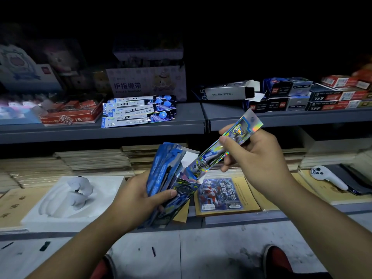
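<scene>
Head view: the right hand point(259, 158) pinches 1 long shiny packet point(221, 146) between thumb and curled fingers. Its lower end touches the bunch of blue packets point(167, 178), which the left hand point(138, 200) grips with the thumb across the front, above the front edge of the lower shelf point(281, 215).

The bunch looks loosely fanned, so a tug or push from the single packet could slide others out onto the floor point(201, 254). A hard pinch could crease the thin packet.

A picture card pack point(219, 194) lies just under the hands, a white controller point(326, 176) sits toward the right end and a foam tray point(60, 208) lies at the left. The upper shelf point(191, 115) edge, just behind the raised packet, could catch its tip.
</scene>
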`<state>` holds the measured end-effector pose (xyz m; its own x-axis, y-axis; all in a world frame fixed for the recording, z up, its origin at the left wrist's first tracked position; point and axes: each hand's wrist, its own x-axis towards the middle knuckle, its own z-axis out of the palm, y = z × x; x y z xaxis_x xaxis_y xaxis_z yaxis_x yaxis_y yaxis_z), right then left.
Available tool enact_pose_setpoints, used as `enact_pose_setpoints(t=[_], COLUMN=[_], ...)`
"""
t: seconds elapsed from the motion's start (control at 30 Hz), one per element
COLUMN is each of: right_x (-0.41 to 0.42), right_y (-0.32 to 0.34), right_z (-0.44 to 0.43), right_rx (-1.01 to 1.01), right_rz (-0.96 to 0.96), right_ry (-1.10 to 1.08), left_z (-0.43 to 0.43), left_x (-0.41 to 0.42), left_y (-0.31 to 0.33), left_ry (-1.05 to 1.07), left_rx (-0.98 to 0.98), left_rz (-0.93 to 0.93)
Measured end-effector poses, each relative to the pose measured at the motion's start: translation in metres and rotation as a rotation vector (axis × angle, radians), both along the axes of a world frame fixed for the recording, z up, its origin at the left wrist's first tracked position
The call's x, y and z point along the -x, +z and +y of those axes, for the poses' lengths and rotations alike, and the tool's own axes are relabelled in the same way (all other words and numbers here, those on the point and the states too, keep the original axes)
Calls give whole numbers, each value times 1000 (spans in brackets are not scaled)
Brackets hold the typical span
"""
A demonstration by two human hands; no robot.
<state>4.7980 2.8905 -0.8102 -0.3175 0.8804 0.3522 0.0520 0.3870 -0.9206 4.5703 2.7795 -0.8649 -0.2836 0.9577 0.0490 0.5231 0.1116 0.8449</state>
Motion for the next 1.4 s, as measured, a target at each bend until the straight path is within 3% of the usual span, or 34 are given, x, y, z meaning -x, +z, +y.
enact_pose_setpoints(t=[0.17, 0.33, 0.43, 0.53, 0.6, 0.83, 1.1, 1.3, 1.4], right_x=[6, 20, 24, 22, 20, 22, 19, 15, 18], right_y=[-10, -18, -19, -15, -17, -26, -23, -17, -18], right_z=[-2, -17, -19, -14, -12, -20, -16, -17, -21], right_rx=[-3, -49, -109, -82, -57, -228, -120, -182, -183], right_rz=[-100, -492, -459, -174, -82, -351, -613, -430, -535], right_ry=[5, 75, 70, 12, 9, 78, 139, 18, 92], left_z=[-1, -2, -2, -2, -3, -3, 0, 0, -1], left_x=[-4, -5, -4, -3, -3, -1, 2, 0, -2], left_y=[4, 5, 5, 6, 7, 4, -2, 1, 3], left_ry=[-4, -36, -28, -9, -5, -38, -39, -43, -52], left_rx=[-19, -50, -56, -49, -45, -46, -34, -24, -41], left_rz=[25, 12, 19, 38, 67, 163, 165, 140, 137])
